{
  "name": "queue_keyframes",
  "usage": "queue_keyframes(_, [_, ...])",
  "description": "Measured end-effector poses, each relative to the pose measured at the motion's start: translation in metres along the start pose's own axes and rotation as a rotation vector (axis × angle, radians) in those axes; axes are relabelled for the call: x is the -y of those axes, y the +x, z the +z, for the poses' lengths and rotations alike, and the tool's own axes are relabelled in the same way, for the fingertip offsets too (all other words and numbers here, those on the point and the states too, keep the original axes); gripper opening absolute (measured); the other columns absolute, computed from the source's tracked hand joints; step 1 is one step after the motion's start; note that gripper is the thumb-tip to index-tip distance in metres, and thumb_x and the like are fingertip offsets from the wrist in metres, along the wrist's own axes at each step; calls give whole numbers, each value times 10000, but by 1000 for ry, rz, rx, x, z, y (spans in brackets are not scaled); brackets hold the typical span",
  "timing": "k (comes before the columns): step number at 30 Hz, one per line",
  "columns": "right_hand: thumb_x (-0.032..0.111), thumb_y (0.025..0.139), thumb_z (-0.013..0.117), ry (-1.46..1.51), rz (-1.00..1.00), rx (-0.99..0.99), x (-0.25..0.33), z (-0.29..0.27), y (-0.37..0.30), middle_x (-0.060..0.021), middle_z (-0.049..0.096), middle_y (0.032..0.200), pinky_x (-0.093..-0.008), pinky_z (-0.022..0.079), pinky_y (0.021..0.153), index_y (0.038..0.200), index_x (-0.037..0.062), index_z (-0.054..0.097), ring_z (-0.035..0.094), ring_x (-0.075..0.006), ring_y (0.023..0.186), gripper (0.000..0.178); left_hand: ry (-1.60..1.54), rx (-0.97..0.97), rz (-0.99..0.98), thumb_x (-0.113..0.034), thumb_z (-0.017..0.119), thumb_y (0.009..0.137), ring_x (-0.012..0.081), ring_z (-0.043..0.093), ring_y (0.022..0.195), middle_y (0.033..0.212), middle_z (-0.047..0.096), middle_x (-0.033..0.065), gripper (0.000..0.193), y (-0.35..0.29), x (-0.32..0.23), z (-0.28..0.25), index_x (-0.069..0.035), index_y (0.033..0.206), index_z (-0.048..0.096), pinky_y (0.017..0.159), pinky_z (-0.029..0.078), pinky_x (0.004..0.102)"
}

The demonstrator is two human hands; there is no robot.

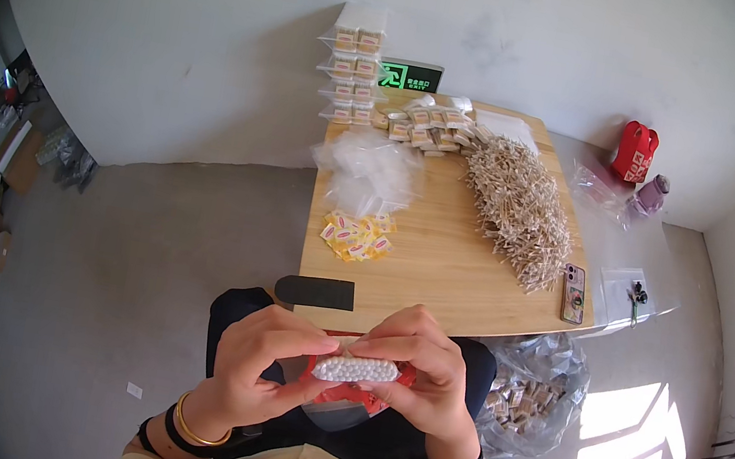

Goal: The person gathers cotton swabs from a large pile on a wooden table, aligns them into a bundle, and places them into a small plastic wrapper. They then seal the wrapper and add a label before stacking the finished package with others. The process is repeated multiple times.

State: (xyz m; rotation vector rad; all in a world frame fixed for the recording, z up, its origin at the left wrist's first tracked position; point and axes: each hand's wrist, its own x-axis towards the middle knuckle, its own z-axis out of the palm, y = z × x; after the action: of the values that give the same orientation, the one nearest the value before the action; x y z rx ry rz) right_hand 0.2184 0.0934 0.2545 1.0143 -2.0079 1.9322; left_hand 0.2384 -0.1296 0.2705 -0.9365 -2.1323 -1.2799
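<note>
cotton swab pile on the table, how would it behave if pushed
The cotton swab pile would probably scatter rather than slide as one block, lying loose and jumbled. Being thin-stemmed, it looks light for its size. Beside the right edge of the table, some could spill off.

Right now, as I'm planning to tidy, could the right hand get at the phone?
Probably yes: the phone lies uncovered on the table, forward and right of the right hand. That hand holds the swab bundle with the left hand, though, so it may have to let go first.
</note>
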Motion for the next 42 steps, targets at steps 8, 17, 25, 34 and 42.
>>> queue_keyframes(8, [104, 756, 843, 23, 31, -35, 5, 0, 0, -61, 714, 1017, -362, 443, 893, 1089, 65, 739, 614, -238, 950, 351, -43, -88, -65, -31, 889, 713, 219, 718, 816, 971, 753, 83, 443, -7, 3, 2, -72, 1096, 669, 677, 551, 291])
queue_keyframes(17, [74, 772, 804, -49, -66, 55, 4, -9, 2, -72, 716, 1003, -363, 438, 887, 1043, 54, 755, 624, -238, 935, 276, -322, -88, -259, -40, 881, 737, 180, 723, 837, 959, 761, 78, 439, -13, 5, 1, -64, 1113, 657, 744, 535, 280])
queue_keyframes(25, [63, 770, 802, 11, -59, 29, 1, -9, 4, -77, 720, 977, -362, 442, 873, 1038, 43, 760, 644, -244, 907, 272, -270, 19, -264, -66, 900, 755, 202, 689, 895, 1006, 666, 104, 440, -8, 6, -6, -23, 1098, 628, 843, 556, 328])
queue_keyframes(34, [89, 765, 818, -53, -82, 25, 1, -10, 2, -81, 721, 1015, -363, 438, 869, 1045, 51, 762, 628, -235, 913, 289, -23, 17, -77, -156, 905, 751, 197, 658, 859, 956, 676, 91, 278, 3, -1, -6, -52, 932, 721, 751, 521, 300])
queue_keyframes(42, [215, 750, 848, -185, -126, 73, 9, -8, 7, -32, 730, 1025, -358, 436, 854, 1131, 79, 776, 616, -216, 934, 411, -62, 10, -83, -136, 892, 749, 199, 656, 814, 942, 689, 89, 263, 0, -2, -4, -45, 940, 735, 721, 516, 311])
